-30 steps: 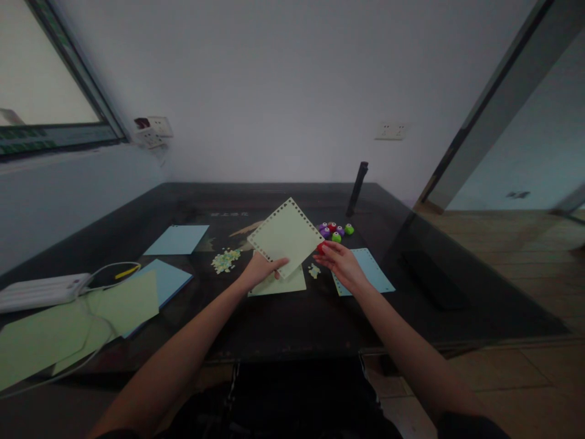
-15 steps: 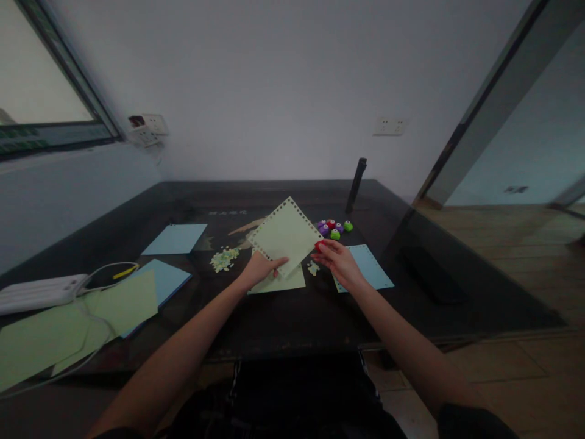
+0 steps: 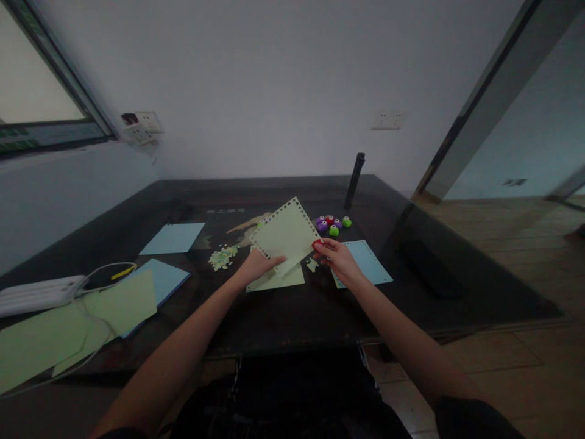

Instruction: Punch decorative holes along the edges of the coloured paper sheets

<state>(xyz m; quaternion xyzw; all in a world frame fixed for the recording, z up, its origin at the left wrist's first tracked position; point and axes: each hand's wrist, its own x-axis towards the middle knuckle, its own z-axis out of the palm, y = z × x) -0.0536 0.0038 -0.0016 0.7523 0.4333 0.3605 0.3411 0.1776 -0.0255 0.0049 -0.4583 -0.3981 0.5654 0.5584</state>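
Note:
My left hand (image 3: 257,266) pinches the lower corner of a pale green paper sheet (image 3: 287,234) with punched holes along its edges, held tilted above the dark table (image 3: 283,317). My right hand (image 3: 337,258) grips a small red hole punch (image 3: 317,244) at the sheet's right corner. Another green sheet (image 3: 278,279) lies flat under the held one. A light blue punched sheet (image 3: 365,262) lies just right of my right hand. Paper confetti (image 3: 222,256) is heaped left of my left hand.
Several small purple, red and green punches (image 3: 332,224) cluster behind the sheet, near a black upright post (image 3: 354,172). Blue sheets (image 3: 172,238) and green sheets (image 3: 68,323) lie at the left, with a white power strip (image 3: 36,294) and cable. The table's right edge borders wooden floor.
My right hand with the red punch has moved slightly left onto the sheet's right corner. The held sheet has turned a little. The view has shifted slightly.

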